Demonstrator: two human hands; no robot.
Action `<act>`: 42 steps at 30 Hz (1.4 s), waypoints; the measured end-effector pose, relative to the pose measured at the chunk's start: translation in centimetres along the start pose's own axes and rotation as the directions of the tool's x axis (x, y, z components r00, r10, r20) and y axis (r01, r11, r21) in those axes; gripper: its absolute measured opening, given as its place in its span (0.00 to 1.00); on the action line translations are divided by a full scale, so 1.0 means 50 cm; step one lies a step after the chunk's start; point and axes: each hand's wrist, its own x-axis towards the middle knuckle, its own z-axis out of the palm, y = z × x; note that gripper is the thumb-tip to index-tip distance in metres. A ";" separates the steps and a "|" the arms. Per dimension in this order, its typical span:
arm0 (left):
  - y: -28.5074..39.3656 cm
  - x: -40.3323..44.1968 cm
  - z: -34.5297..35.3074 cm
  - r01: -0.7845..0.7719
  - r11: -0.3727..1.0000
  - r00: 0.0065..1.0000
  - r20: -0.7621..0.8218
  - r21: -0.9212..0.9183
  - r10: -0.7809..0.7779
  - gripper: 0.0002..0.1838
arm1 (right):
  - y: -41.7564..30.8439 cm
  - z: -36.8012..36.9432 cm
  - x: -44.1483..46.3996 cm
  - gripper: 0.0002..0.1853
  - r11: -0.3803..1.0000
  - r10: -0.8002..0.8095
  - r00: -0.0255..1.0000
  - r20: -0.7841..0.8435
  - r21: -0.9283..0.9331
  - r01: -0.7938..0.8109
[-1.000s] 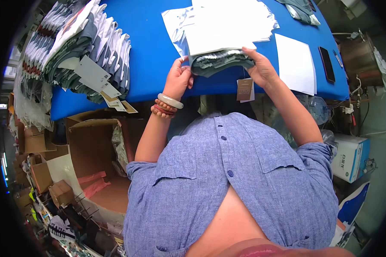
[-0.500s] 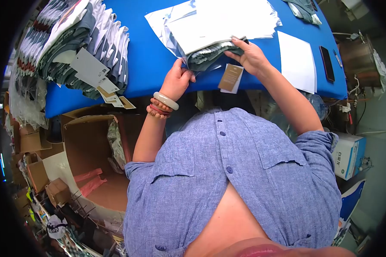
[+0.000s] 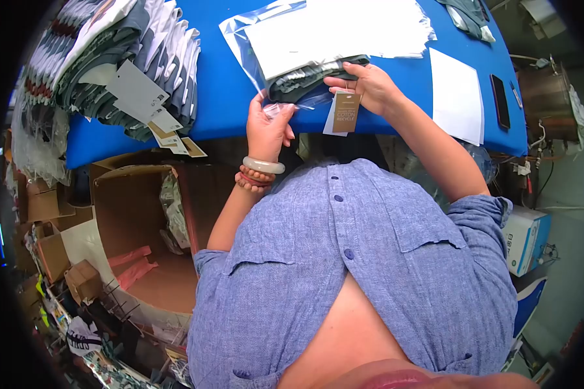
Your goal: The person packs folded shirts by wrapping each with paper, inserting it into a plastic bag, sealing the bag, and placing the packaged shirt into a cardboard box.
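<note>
A folded dark green and white garment (image 3: 305, 79) lies at the near edge of the table, partly inside a clear plastic bag (image 3: 237, 35). My left hand (image 3: 269, 126) is closed on the bag's loose plastic edge, just below the garment's left corner. At the garment's right end, my right hand (image 3: 368, 87) grips its folded edge, thumb and fingers partly hidden. A brown and white hang tag (image 3: 346, 113) dangles below the right fingers, over the table edge. White sheets or bags (image 3: 357, 29), overexposed, lie behind the garment.
Stacked folded garments (image 3: 120, 65) with tags fill the left of the blue table (image 3: 220, 104). White paper (image 3: 455, 97), a phone (image 3: 499, 100) and another garment (image 3: 466, 19) are at right. An open cardboard box (image 3: 143, 233) stands below, left.
My left hand has moved slightly down with the plastic, which now bunches between its fingers. My right hand has shifted a little left, and the hang tag has swung upright with its print facing up.
</note>
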 end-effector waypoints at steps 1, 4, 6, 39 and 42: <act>-0.001 -0.003 -0.001 0.010 1.000 1.000 0.011 0.003 -0.010 0.34 | 0.002 0.007 0.000 0.12 1.000 -0.002 1.000 -0.010 0.005 0.002; -0.016 -0.002 -0.018 -0.027 0.999 0.996 0.080 0.026 0.024 0.33 | -0.001 0.017 0.014 0.13 1.000 -0.025 1.000 -0.002 -0.003 0.025; -0.020 -0.002 -0.037 -0.038 0.996 0.992 0.120 0.084 0.028 0.33 | 0.004 0.018 0.033 0.14 0.992 -0.119 0.990 0.076 -0.026 0.121; 0.205 0.188 0.032 -0.575 -0.283 0.781 0.618 0.768 0.091 0.31 | 0.030 0.011 0.028 0.06 0.366 -0.763 0.574 0.297 -0.533 0.763; 0.200 0.187 0.030 -0.591 -0.293 0.760 0.640 0.752 0.109 0.31 | 0.016 0.006 0.038 0.04 0.561 -0.697 0.663 0.273 -0.368 0.742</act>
